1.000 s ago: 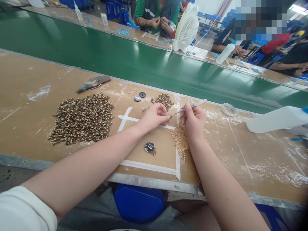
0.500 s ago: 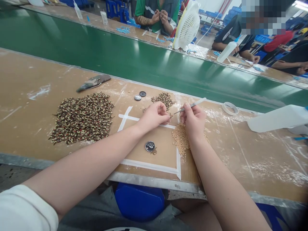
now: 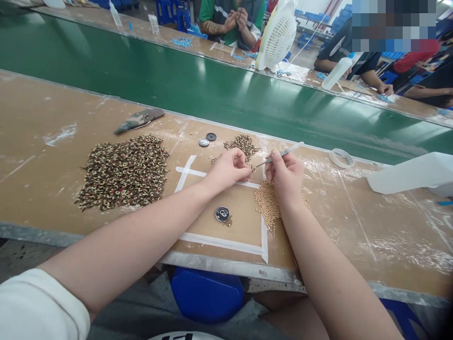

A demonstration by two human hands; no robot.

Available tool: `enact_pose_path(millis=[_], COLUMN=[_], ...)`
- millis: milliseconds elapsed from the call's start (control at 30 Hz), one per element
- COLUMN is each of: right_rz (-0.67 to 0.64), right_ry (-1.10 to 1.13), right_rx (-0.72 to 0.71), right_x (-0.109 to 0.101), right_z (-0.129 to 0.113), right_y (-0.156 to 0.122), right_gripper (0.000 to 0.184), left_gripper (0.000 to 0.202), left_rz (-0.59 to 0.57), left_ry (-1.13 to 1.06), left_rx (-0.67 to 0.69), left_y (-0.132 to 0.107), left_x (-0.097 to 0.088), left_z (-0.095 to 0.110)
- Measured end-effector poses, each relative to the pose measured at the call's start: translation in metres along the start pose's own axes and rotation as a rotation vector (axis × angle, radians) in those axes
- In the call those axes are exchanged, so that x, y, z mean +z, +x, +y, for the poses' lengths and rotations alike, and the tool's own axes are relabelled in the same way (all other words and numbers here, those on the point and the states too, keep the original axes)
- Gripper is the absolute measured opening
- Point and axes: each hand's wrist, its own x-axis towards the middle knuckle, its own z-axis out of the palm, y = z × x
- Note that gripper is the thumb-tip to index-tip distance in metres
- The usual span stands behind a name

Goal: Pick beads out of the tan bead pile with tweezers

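— Where's the small piece?
— Pinched in the left hand (image 3: 226,169) fingertips (barely visible), above the taped square (image 3: 226,245).
— And the right hand (image 3: 286,174)?
— Clenched on the tweezers (image 3: 281,153); steady the tip, I'd say.

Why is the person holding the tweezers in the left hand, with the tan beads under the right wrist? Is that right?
Not quite. The head view shows the tweezers in the right hand, not the left. The left hand pinches a small piece by the tweezer tip. The tan beads do lie under the right wrist.
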Motion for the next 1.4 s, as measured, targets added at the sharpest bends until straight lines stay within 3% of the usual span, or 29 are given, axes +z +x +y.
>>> enact_pose_path(millis=[1033, 1400], right_rz=[0.040, 0.069], right_ry=[-0.153, -0.110], right_rx=[-0.150, -0.108], right_x=[0.014, 0.012], right_z=[-0.016, -0.014], right_y=[-0.018, -0.015], right_gripper=[0.035, 0.032], left_gripper=[0.036, 0.031], left_rz=[0.196, 0.108], left_ry=[0.165, -0.096], left_rx=[0.168, 0.013], left_y=[-0.002, 0.001], left_x=[-0.005, -0.001], left_z=[-0.003, 0.002])
